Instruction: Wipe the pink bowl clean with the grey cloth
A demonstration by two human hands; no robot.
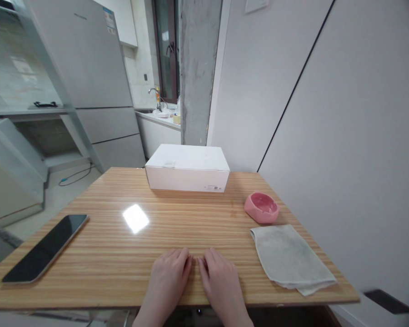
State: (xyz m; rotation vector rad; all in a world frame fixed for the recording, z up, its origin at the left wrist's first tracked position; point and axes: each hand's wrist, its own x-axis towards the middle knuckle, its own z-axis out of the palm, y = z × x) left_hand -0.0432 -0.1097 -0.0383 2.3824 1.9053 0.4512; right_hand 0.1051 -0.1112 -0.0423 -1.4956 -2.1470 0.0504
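Note:
Near the front edge of the wood-grain table (191, 218), my left hand (171, 268) rests with its fingers curled in. Just to its right lies my right hand (220, 270), curled the same way, with a narrow gap between the two thumbs. I see nothing held in either hand; the undersides are hidden. A grey cloth (289, 256), spread flat with a folded corner, is the closest thing to my right hand. Beyond the cloth stands a pink ashtray (261, 208). A closed white box (187, 177) sits at the far edge.
On the left side of the table lies a black smartphone (46, 250), screen up. A white wall (344, 136) runs along the right. Behind the table are a grey fridge (92, 68), a concrete pillar (199, 72) and a sink tap (157, 96). A cable (75, 176) trails on the floor.

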